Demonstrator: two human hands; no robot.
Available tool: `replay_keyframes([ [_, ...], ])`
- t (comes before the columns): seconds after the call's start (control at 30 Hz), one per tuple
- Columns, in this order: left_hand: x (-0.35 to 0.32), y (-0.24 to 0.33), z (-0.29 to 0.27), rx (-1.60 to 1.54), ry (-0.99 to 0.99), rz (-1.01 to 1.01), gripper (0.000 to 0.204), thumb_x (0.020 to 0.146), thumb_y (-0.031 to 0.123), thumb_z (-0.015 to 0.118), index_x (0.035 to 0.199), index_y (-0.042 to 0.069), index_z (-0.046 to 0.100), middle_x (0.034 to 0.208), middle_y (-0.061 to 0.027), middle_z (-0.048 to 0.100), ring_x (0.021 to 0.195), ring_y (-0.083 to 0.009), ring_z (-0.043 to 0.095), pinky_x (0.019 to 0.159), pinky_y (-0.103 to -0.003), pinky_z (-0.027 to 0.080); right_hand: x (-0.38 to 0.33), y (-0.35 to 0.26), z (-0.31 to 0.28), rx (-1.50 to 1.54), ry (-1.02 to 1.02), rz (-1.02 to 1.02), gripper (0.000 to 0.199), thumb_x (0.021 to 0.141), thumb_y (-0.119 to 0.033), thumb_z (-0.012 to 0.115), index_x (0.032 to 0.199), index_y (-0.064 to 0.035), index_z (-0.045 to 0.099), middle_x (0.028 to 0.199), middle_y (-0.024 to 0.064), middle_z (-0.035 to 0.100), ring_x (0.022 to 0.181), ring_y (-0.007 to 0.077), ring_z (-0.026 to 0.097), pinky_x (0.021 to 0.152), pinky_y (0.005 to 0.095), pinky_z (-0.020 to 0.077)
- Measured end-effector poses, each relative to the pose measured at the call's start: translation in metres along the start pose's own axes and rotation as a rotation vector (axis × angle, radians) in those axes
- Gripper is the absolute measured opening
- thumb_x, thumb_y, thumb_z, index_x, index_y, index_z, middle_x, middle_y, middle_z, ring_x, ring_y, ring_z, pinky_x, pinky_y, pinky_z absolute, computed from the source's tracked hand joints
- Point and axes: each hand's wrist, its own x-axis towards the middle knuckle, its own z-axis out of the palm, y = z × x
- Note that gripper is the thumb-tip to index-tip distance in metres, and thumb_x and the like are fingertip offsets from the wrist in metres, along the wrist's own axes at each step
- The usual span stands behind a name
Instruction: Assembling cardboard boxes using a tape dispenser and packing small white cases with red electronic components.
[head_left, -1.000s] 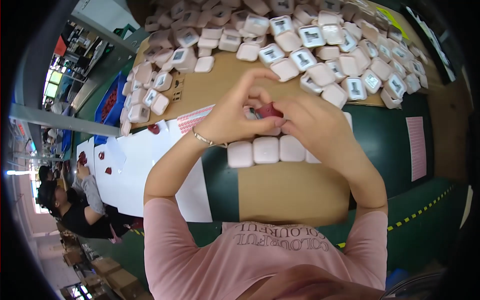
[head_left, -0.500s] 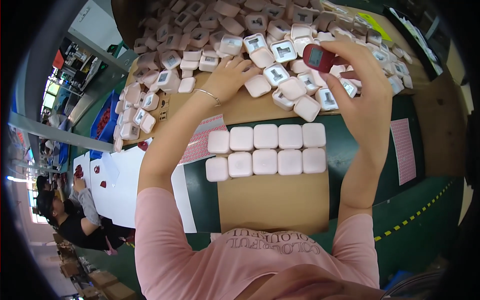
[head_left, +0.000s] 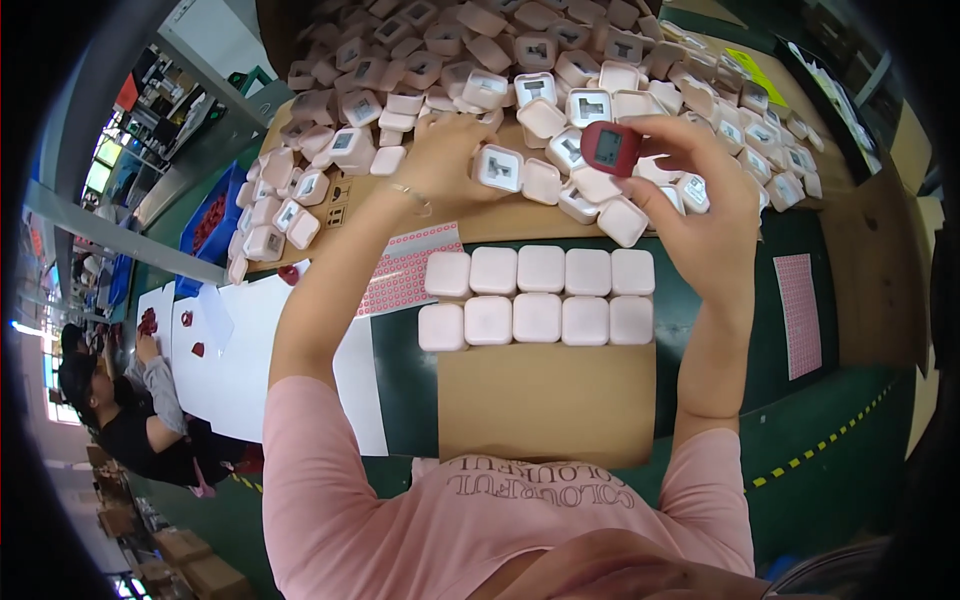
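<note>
My right hand (head_left: 690,175) pinches a small red rounded device with a grey display (head_left: 608,148) between thumb and fingers, above the heap of boxes. My left hand (head_left: 450,155) is at the near edge of the heap, its fingers closed around the side of an open pink box (head_left: 498,170). That box has a white insert with a dark cutout facing up, and its lid (head_left: 541,183) lies folded out to the right. Part of my left fingers is hidden behind the box. Closed pale pink boxes (head_left: 541,269) stand in two rows nearer to me.
Many open pink boxes (head_left: 480,88) are heaped on cardboard at the back. A brown cardboard sheet (head_left: 545,400) lies before the rows. Sticker sheets (head_left: 415,268) (head_left: 797,315) flank them. A blue bin (head_left: 215,225) holds red parts. A co-worker (head_left: 140,410) sits at the left.
My left hand has taken hold of an open box at the heap's edge. The right hand has moved slightly left and down with the red device. The view has shifted a little.
</note>
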Motion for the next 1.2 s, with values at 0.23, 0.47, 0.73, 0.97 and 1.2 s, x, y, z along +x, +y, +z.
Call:
replay_keyframes([
  [0.23, -0.076, 0.054, -0.016, -1.566, 0.172, -0.188, 0.066, 0.064, -0.005, 0.072, 0.12, 0.008, 0.04, 0.119, -0.0069, 0.051, 0.112, -0.0162, 0.052, 0.094, -0.031, 0.045, -0.02, -0.015, 0.053, 0.122, -0.186, -0.061, 0.04, 0.067, -0.004, 0.077, 0.105, -0.0049, 0.064, 0.101, 0.0089, 0.065, 0.088, 0.0233, 0.062, 0.075, 0.0292, 0.0497],
  [0.47, -0.11, 0.063, -0.013, -1.723, 0.125, -0.28, 0.061, 0.062, -0.01, 0.059, 0.116, 0.008, 0.039, 0.12, -0.0077, 0.047, 0.114, -0.0166, 0.049, 0.092, -0.03, 0.046, -0.035, -0.027, 0.087, 0.01, -0.291, -0.105, 0.04, 0.063, -0.007, 0.077, 0.102, -0.0075, 0.066, 0.097, 0.0072, 0.064, 0.085, 0.026, 0.059, 0.073, 0.0335, 0.048],
  [0.73, -0.115, 0.075, -0.015, -1.609, 0.175, -0.172, 0.051, 0.07, -0.004, 0.064, 0.113, 0.009, 0.039, 0.122, -0.01, 0.041, 0.112, -0.0175, 0.046, 0.091, -0.029, 0.044, -0.041, -0.023, 0.095, -0.048, -0.284, -0.131, 0.034, 0.066, -0.009, 0.073, 0.1, -0.01, 0.069, 0.097, 0.0009, 0.062, 0.087, 0.0244, 0.055, 0.074, 0.0363, 0.0436],
  [0.97, -0.115, 0.082, -0.022, -2.329, 0.338, -0.102, 0.018, 0.097, 0.024, 0.044, 0.093, 0.006, 0.044, 0.099, -0.0097, 0.054, 0.102, -0.0209, 0.055, 0.088, -0.033, 0.048, -0.039, -0.028, 0.095, 0.096, -0.046, -0.238, 0.076, 0.063, -0.035, 0.084, 0.125, -0.0049, 0.054, 0.114, 0.0108, 0.057, 0.101, 0.0233, 0.056, 0.089, 0.0347, 0.0435],
  [1.2, -0.129, 0.1, -0.032, -1.319, 0.48, -0.232, 0.045, 0.091, 0.018, 0.054, 0.131, 0.003, 0.04, 0.126, -0.0155, 0.042, 0.124, -0.0271, 0.037, 0.102, -0.035, 0.033, -0.059, -0.048, 0.079, 0.306, -0.456, 0.064, 0.094, 0.064, -0.037, 0.084, 0.137, 0.001, 0.037, 0.133, 0.018, 0.049, 0.121, 0.0298, 0.05, 0.101, 0.0377, 0.0396],
])
